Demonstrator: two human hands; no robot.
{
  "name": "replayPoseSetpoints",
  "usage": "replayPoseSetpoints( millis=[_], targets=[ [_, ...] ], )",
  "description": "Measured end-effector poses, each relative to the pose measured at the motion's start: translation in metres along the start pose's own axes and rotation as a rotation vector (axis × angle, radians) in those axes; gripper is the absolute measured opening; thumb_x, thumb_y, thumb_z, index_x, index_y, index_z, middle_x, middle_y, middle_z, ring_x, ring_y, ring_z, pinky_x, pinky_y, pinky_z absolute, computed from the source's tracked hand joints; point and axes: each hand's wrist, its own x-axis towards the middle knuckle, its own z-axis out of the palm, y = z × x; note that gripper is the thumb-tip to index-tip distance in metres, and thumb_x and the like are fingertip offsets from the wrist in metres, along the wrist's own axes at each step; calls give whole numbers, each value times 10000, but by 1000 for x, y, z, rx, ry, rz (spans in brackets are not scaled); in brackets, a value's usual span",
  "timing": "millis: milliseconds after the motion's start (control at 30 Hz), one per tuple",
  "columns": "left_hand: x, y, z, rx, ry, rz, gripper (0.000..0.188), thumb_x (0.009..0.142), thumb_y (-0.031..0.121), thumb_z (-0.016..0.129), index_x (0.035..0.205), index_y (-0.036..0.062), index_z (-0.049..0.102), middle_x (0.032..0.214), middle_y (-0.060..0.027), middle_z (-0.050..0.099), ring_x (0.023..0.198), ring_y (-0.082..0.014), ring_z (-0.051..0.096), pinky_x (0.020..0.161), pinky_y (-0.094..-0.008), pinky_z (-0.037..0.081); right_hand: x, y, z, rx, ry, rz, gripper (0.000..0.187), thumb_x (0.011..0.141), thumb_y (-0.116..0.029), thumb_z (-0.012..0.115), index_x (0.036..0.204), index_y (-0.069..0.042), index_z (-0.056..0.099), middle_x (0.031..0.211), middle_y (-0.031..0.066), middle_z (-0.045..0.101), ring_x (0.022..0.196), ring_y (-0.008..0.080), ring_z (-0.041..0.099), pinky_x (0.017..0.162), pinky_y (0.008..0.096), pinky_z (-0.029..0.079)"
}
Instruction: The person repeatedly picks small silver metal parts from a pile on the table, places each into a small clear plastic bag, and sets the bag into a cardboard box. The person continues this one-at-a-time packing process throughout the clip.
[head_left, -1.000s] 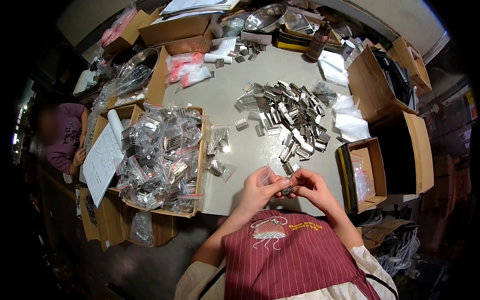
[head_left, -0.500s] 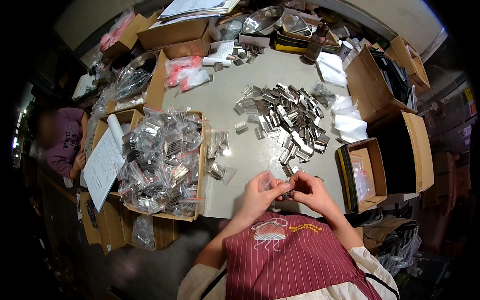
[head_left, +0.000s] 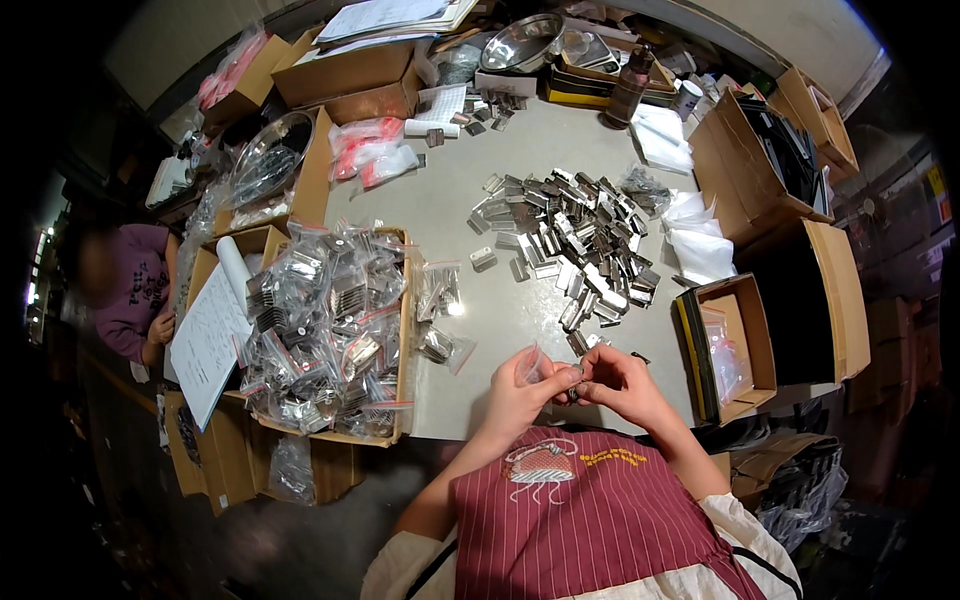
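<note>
At the table's near edge my left hand (head_left: 522,396) is closed on a small clear plastic bag (head_left: 532,364), which sticks up between thumb and fingers. My right hand (head_left: 626,388) meets it, fingertips pinched together. Between the two hands a bit of dark, shiny metal pieces (head_left: 573,394) shows; the fingers hide most of it. Just beyond the hands spreads a loose heap of bent metal pieces (head_left: 590,240). To the left, a cardboard box (head_left: 402,340) is piled with filled zip bags (head_left: 330,320) of metal pieces.
Several filled bags (head_left: 437,290) lie beside that box. A small open box (head_left: 755,345) with plastic bags inside stands right, near larger cartons (head_left: 740,170). White sheets (head_left: 697,240) lie by them. A brown bottle (head_left: 628,90) and metal bowl (head_left: 522,43) stand far back. Another person (head_left: 135,290) sits left.
Both hands stay in nearly the same place, with small finger movements at the pinched pieces. The whole view has shifted slightly.
</note>
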Motion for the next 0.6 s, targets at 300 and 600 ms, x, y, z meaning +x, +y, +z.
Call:
replayPoseSetpoints(
  millis=[300, 600],
  targets=[
    [1, -6, -5, 27, 4, -47, 210, 934, 139, 744, 848, 23, 592, 916, -115, 717, 735, -119, 667, 655, -230, 540, 1, -9, 3, -1, 1, 45, 161, 840, -24, 700, 940, -3, 576, 823, 30, 654, 737, 94, 651, 676, 257, 534],
    [1, -2, -1, -7, 15, -59, 187, 931, 120, 743, 844, 18, 612, 919, -108, 719, 732, -111, 665, 651, -228, 543, 4, 4, -3, -110, -41, 17, 204, 875, -15, 706, 1010, -3, 554, 874, 30, 635, 799, 115, 663, 699, 278, 563]
  ],
)
